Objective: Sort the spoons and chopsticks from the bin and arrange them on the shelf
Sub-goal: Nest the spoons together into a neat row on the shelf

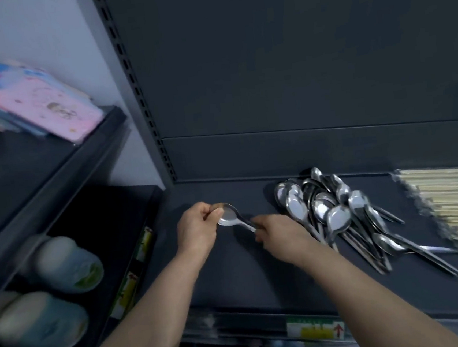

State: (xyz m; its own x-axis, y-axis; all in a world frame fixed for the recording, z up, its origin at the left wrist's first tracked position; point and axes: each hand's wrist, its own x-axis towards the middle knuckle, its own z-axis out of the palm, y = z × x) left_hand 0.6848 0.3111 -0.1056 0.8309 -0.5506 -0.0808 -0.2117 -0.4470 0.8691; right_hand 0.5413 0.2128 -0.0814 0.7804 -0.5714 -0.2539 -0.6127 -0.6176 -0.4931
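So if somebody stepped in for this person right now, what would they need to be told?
Left hand pinches the bowl of one spoon; right hand holds its handle, above bare shelf.
Done: a pile of spoons lies to the right, chopsticks beyond it at the far right.
Left: set this spoon down with the others. The bin is out of view, so how much remains cannot be told.

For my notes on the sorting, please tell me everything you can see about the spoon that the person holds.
The spoon looks like shiny polished metal, with a rounded bowl and a slim handle. It is held over the dark shelf, left of the spoon pile and apart from it. The left hand pinches the bowl; the right hand grips the handle, hiding its end. The spoon slants down to the right.
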